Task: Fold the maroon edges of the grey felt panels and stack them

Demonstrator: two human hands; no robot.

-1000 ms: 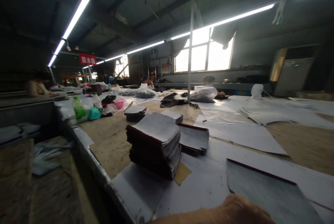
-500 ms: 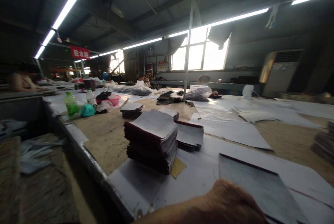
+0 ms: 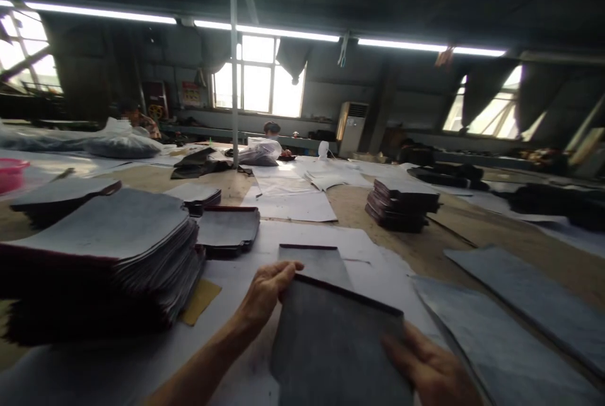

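Note:
A grey panel [image 3: 338, 349] with a dark folded top edge is held up in front of me, above the table. My left hand [image 3: 267, 289] pinches its upper left corner between thumb and fingers. At the panel's right edge, my right hand [image 3: 432, 365] grips with the thumb over its face; it is slightly blurred. Just behind, a similar panel [image 3: 314, 261] lies flat on white sheeting, partly covered by the held one. To the left of my left hand stands a tall stack of grey-faced panels [image 3: 113, 223] with dark red edges.
Smaller stacks [image 3: 229, 226] sit behind the tall one, and another stack [image 3: 401, 204] stands right of centre. Loose grey sheets [image 3: 501, 330] lie at the right. A thin pole [image 3: 234, 78] rises from the table. A person [image 3: 271, 130] is at the far side.
My view has turned to the right. My right hand has come into sight, and both hands now hold a grey panel off the table; earlier one hand was low over a flat panel.

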